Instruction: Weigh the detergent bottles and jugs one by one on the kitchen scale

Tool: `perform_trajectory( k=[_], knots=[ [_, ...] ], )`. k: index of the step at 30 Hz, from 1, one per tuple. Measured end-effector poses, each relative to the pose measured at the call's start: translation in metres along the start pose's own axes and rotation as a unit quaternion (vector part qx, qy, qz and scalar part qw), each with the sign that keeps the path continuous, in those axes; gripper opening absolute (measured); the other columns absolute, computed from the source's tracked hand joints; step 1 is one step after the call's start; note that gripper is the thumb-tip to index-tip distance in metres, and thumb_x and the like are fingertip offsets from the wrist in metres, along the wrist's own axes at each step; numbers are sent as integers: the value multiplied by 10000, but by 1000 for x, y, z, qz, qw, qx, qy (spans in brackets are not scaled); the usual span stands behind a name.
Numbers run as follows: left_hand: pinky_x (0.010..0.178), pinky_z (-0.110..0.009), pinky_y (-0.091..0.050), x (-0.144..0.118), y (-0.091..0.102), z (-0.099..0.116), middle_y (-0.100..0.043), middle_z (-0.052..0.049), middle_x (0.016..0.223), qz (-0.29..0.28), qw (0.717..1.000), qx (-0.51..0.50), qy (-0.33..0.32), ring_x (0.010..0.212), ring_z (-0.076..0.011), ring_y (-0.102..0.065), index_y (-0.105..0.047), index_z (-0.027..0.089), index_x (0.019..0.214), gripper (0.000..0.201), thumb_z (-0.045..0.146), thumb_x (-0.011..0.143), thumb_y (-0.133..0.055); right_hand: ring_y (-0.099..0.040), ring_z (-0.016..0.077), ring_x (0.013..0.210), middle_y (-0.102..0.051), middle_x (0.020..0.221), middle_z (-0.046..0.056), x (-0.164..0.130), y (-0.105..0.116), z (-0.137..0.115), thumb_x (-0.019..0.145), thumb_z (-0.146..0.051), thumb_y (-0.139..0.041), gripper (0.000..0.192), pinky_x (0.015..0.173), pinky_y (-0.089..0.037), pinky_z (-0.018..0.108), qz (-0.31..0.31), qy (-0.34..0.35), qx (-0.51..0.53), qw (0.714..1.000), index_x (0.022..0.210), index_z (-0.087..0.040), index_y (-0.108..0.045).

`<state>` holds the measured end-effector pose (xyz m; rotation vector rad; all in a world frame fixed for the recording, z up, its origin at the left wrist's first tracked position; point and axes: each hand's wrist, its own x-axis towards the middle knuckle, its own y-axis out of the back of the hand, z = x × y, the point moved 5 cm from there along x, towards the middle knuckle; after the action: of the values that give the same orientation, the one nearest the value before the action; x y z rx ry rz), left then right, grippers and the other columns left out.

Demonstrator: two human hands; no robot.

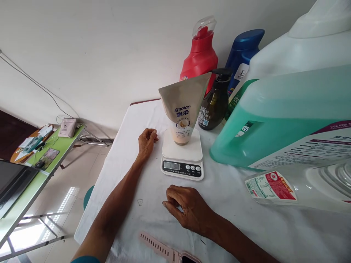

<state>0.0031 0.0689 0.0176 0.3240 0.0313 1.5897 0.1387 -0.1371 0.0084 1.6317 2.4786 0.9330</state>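
A white digital kitchen scale [182, 168] lies on the white cloth, its display lit but too blurred to read. On its platform stands a beige Rejoice tube [186, 106], cap end down and wide crimped end up. My left hand [147, 142] rests on the cloth just left of the scale, fingers loosely curled with nothing seen in them. In front of the scale lies my right hand [189, 206], its fingers folded under and its thumb a little apart, holding nothing. Neither hand touches the scale or the tube.
Behind the scale stand a red bottle [199, 54], a dark pump bottle [215, 104] and a blue bottle [242, 47]. A large green jug [274, 135] and a clear bottle [296, 186] lie to the right. A pink-strapped watch [164, 250] is near me. A green table [59, 146] stands left.
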Motion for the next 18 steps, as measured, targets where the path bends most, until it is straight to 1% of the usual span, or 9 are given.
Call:
perform_trajectory(
  k=[14, 18],
  knots=[
    [629, -262, -508, -1, -1, 5, -654, -7, 749, -11, 1000, 15, 1, 640, -122, -631, -668, 182, 885, 190, 370, 877, -645, -408, 96, 570, -493, 685, -44, -1, -2, 1, 949, -184, -546, 248, 562, -289, 243, -2, 3, -3, 1000, 756, -222, -394],
    [628, -264, -507, -1, -2, 5, -655, -9, 747, -12, 1000, 10, 6, 641, -123, -627, -662, 185, 868, 220, 405, 868, -668, -405, 95, 568, -490, 686, -46, 0, -1, 1, 950, -186, -548, 249, 565, -292, 242, -2, 3, -4, 1000, 756, -221, -396]
  ],
)
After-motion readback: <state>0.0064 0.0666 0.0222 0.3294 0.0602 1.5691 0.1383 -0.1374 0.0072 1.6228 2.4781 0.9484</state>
